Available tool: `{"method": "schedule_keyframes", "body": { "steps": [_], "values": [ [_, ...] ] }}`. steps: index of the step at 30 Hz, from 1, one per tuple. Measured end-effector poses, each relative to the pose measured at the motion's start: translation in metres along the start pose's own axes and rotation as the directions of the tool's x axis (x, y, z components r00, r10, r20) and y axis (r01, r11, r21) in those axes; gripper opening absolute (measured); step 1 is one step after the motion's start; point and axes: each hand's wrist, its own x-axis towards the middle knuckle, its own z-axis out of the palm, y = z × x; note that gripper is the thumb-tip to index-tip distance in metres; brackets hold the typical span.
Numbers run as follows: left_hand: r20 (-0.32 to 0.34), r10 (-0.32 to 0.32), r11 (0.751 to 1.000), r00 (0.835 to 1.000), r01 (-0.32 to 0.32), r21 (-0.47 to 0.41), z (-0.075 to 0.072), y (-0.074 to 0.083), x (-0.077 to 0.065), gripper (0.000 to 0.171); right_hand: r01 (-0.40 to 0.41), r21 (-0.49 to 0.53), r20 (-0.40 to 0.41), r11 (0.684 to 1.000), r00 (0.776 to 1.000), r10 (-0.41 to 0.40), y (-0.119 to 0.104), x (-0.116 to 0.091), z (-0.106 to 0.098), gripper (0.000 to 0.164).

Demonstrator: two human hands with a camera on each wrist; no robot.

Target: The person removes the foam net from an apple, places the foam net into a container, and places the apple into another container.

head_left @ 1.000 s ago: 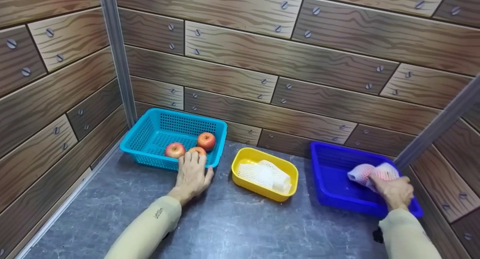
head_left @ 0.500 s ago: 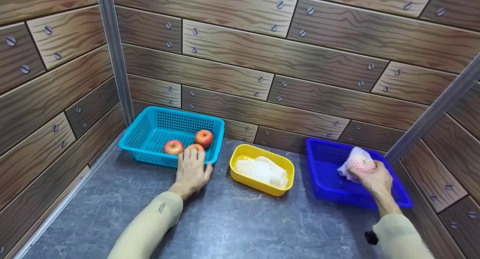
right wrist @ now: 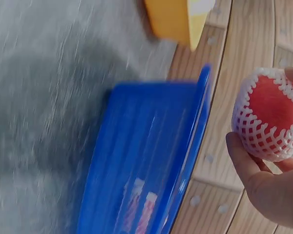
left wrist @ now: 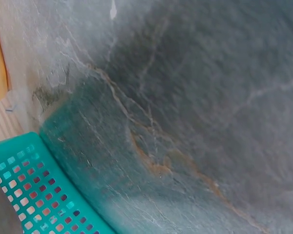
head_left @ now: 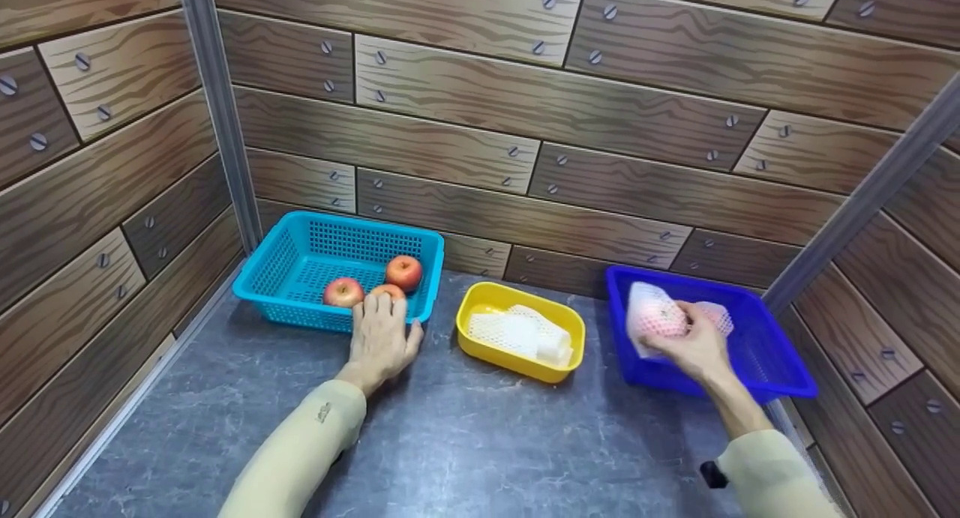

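Observation:
My right hand (head_left: pixel 697 345) grips an apple in a white foam net (head_left: pixel 654 319), held up over the left side of the blue basket (head_left: pixel 750 387). In the right wrist view, red skin shows through the opening of the net. Behind that hand a second netted apple (head_left: pixel 718 317) lies in the same basket. My left hand (head_left: pixel 381 339) lies over the front rim of the turquoise basket (head_left: pixel 277 308), its fingertips on an apple (head_left: pixel 388 291) that they partly cover. Two more bare apples sit there, one to the left (head_left: pixel 343 292) and one behind (head_left: pixel 404 273).
A yellow tray (head_left: pixel 480 353) with white foam nets (head_left: pixel 517 330) stands between the two baskets on the grey table (head_left: pixel 480 450). Wood-patterned walls (head_left: pixel 450 143) rise close behind and at both sides.
My right hand has lifted the netted apple from the blue basket and carried it left, leaving the other netted apple behind. The left hand has stayed at the turquoise basket.

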Motion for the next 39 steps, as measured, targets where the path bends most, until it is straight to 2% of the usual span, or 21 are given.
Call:
{"method": "schedule_keyframes", "body": {
  "steps": [6, 9, 13, 16, 20, 23, 32, 39],
  "values": [
    [-0.002, -0.005, 1.000, 1.000, 0.005, -0.002, -0.001, 0.000, 0.000, 0.044, 0.100, 0.121, 0.073, 0.988, 0.991, -0.109, -0.029, -0.021, 0.027, 0.084],
    [-0.007, -0.002, 1.000, 1.000, 0.002, -0.004, -0.001, 0.000, 0.000, 0.045, 0.147, 0.184, 0.113, 0.972, 0.979, -0.169, -0.040, -0.031, 0.043, 0.084],
    [-0.003, 0.000, 1.000, 1.000, 0.000, -0.021, -0.001, 0.001, 0.001, 0.046, 0.171, 0.287, 0.183, 0.942, 0.956, -0.230, -0.052, -0.043, 0.065, 0.086],
    [-0.002, -0.003, 1.000, 1.000, 0.003, -0.027, -0.002, 0.001, 0.001, 0.047, 0.170, 0.318, 0.234, 0.933, 0.939, -0.251, -0.058, -0.051, 0.083, 0.089],
    [-0.001, -0.008, 1.000, 1.000, 0.008, -0.017, -0.002, 0.000, 0.000, 0.049, 0.180, 0.295, 0.293, 0.938, 0.918, -0.268, -0.063, -0.062, 0.104, 0.091],
    [0.010, -0.010, 1.000, 1.000, 0.010, -0.012, -0.002, 0.000, 0.000, 0.048, 0.203, 0.283, 0.328, 0.937, 0.898, -0.294, -0.064, -0.069, 0.118, 0.091],
    [0.018, -0.008, 1.000, 1.000, 0.008, -0.015, -0.002, 0.000, 0.002, 0.048, 0.282, 0.340, 0.396, 0.897, 0.823, -0.409, -0.059, -0.088, 0.145, 0.088],
    [0.017, -0.017, 1.000, 1.000, 0.017, -0.017, -0.002, 0.000, -0.001, 0.048, 0.320, 0.334, 0.490, 0.887, 0.745, -0.453, -0.055, -0.101, 0.160, 0.093]
  ]
}}
